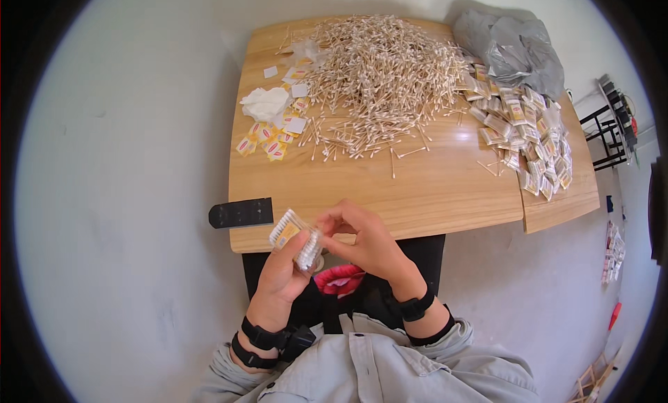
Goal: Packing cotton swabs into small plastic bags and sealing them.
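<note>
A clear plastic pack of cotton swabs [307,253] with a yellow-and-white label is tilted just off the table's near edge. My left hand [282,274] is closed round its lower left side, thumb across the label. White swab tips show along the pack's top and right side. My right hand [362,239] is at the pack's right edge, thumb and fingers bent together in a pinch; what lies between the fingertips is too small to make out. Farther off, a big heap of loose cotton swabs [383,76] covers the back middle of the wooden table [417,187].
At the right lies a pile of filled swab packs [532,135], with a grey plastic bag [511,48] behind it. Yellow label cards [268,140] and a crumpled white tissue [264,105] lie at the left. A black flat strip [240,212] juts past the table's left edge.
</note>
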Action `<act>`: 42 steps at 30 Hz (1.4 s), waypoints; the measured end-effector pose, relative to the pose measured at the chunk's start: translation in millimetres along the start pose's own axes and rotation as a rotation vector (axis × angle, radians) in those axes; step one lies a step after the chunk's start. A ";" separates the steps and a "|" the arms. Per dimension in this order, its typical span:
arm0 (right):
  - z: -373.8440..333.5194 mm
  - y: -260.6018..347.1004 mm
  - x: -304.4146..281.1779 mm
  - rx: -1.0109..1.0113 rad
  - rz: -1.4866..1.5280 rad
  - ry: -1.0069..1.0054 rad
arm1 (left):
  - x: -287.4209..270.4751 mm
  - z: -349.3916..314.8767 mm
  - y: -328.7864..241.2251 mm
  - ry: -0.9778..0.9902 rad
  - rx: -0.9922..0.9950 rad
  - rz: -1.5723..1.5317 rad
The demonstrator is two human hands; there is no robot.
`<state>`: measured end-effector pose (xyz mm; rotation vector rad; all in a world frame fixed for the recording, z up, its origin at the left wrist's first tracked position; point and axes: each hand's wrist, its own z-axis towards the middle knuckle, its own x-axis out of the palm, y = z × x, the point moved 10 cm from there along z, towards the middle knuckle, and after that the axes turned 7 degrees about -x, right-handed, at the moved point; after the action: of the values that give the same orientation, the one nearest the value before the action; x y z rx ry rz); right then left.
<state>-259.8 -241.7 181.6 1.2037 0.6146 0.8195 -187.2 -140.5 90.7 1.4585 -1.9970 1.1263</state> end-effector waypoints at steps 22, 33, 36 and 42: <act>-30.8 4.4 -3.8 -0.044 0.106 -0.193 | 20.4 -15.8 6.8 0.014 0.054 0.043; -37.0 -22.5 19.3 0.215 0.414 -0.206 | 23.4 -19.8 -13.2 -0.075 0.209 0.052; -38.9 -28.6 10.3 0.171 0.300 -0.235 | 25.1 -13.3 -10.5 -0.075 0.204 0.058; -41.6 -39.4 10.6 0.275 0.393 -0.254 | 21.6 -9.1 -5.8 -0.044 0.184 0.039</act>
<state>-277.8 -215.5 132.7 1.6845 0.2883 0.9071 -190.7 -146.5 113.8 1.5522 -2.0041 1.3359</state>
